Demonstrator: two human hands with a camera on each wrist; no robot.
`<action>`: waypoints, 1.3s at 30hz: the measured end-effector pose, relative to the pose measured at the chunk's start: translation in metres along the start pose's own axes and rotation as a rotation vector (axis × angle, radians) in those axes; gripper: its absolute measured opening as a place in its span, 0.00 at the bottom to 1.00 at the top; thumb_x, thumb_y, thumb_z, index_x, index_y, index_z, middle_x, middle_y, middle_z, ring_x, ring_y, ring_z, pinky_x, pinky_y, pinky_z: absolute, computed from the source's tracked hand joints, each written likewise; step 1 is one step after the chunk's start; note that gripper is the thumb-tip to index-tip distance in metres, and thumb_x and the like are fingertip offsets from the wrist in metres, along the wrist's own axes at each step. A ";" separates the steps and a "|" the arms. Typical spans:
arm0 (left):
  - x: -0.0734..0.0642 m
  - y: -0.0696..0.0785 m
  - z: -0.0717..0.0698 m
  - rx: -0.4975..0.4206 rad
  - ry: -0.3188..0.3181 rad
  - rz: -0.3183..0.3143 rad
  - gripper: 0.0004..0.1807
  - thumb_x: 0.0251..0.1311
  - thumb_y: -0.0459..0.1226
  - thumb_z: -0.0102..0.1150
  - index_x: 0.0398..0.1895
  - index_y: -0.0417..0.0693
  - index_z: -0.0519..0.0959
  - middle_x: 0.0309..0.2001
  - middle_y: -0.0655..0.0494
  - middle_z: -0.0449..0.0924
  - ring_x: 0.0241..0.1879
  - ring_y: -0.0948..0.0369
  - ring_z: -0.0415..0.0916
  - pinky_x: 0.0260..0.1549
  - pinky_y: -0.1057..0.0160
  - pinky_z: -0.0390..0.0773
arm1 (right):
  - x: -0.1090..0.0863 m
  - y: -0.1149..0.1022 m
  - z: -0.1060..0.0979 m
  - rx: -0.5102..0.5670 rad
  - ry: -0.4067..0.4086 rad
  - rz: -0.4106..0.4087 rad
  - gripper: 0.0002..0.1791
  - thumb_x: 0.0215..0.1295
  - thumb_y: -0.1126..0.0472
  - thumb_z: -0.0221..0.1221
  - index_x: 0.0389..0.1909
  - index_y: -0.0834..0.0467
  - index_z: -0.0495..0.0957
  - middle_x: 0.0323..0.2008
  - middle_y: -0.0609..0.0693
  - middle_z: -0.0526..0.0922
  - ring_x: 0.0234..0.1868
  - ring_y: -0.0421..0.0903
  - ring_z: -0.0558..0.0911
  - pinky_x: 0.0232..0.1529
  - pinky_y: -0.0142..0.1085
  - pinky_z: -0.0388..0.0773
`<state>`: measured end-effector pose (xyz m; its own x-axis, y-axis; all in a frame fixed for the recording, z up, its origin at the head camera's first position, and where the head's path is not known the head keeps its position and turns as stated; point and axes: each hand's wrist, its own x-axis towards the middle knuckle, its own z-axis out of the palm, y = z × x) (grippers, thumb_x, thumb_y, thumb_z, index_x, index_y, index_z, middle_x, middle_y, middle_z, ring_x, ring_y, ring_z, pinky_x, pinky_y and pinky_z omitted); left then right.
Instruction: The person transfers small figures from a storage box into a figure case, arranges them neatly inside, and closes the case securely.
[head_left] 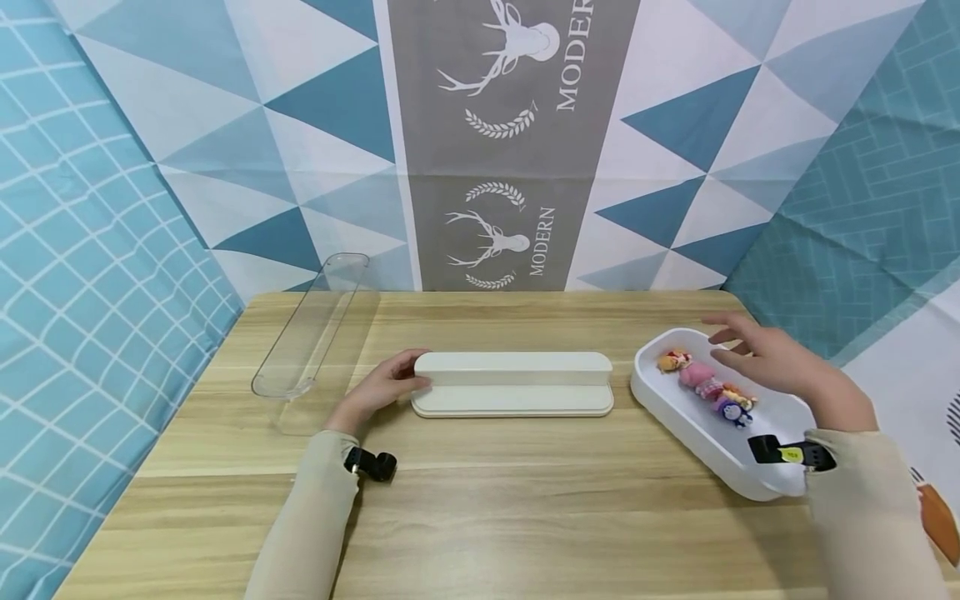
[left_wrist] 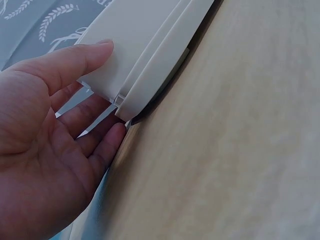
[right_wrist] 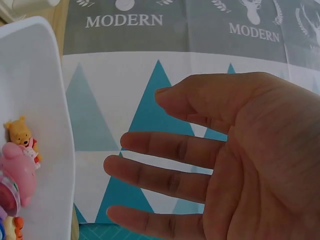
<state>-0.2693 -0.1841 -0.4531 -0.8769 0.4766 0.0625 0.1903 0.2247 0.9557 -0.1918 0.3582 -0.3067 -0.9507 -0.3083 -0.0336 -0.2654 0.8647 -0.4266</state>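
A cream two-tier display stand [head_left: 513, 398] lies lengthwise across the middle of the wooden table. My left hand [head_left: 386, 387] grips its left end. In the left wrist view the thumb [left_wrist: 102, 52] lies on the stand's face, and the other fingers curl around its end near the table. My right hand [head_left: 772, 354] hovers over the far side of a white tub [head_left: 678, 433], its fingers spread and holding nothing. Inside the tub lie several small toy figurines [head_left: 705, 383], among them a yellow bear figurine [right_wrist: 21, 132] and a pink figurine [right_wrist: 22, 167] in the right wrist view.
A long clear plastic cover [head_left: 307, 333] stands on the left of the table [head_left: 517, 517], apart from my left hand. Behind the table hangs a patterned cloth [head_left: 495, 150]. Blue cloths with line patterns flank both sides.
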 end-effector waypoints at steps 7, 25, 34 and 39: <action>-0.001 0.002 0.000 0.003 0.005 -0.012 0.29 0.65 0.31 0.62 0.69 0.38 0.69 0.61 0.40 0.74 0.60 0.49 0.69 0.58 0.62 0.69 | 0.005 0.006 -0.004 -0.002 -0.047 0.004 0.29 0.74 0.63 0.55 0.70 0.68 0.58 0.54 0.71 0.76 0.54 0.70 0.76 0.50 0.61 0.75; -0.003 0.005 -0.005 0.002 0.037 -0.059 0.30 0.62 0.31 0.66 0.67 0.36 0.71 0.60 0.38 0.76 0.61 0.46 0.71 0.52 0.65 0.74 | 0.016 0.013 -0.010 -0.092 -0.118 0.037 0.27 0.72 0.63 0.56 0.66 0.71 0.62 0.49 0.69 0.79 0.49 0.67 0.79 0.48 0.61 0.76; -0.002 0.002 -0.005 -0.020 0.028 -0.058 0.30 0.62 0.30 0.65 0.68 0.36 0.71 0.60 0.37 0.76 0.60 0.47 0.71 0.49 0.67 0.76 | 0.020 0.014 -0.013 -0.103 -0.156 0.054 0.26 0.71 0.63 0.56 0.65 0.69 0.64 0.47 0.66 0.81 0.50 0.67 0.78 0.47 0.61 0.77; -0.003 0.002 -0.007 -0.034 0.032 -0.072 0.30 0.62 0.31 0.66 0.68 0.36 0.70 0.60 0.38 0.76 0.59 0.49 0.72 0.47 0.66 0.77 | 0.023 0.013 -0.014 -0.106 -0.178 0.043 0.24 0.70 0.64 0.56 0.63 0.69 0.66 0.47 0.66 0.80 0.49 0.65 0.78 0.47 0.60 0.77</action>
<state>-0.2693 -0.1910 -0.4496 -0.9016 0.4327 0.0024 0.1121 0.2284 0.9671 -0.2198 0.3679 -0.3006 -0.9208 -0.3271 -0.2125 -0.2495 0.9126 -0.3240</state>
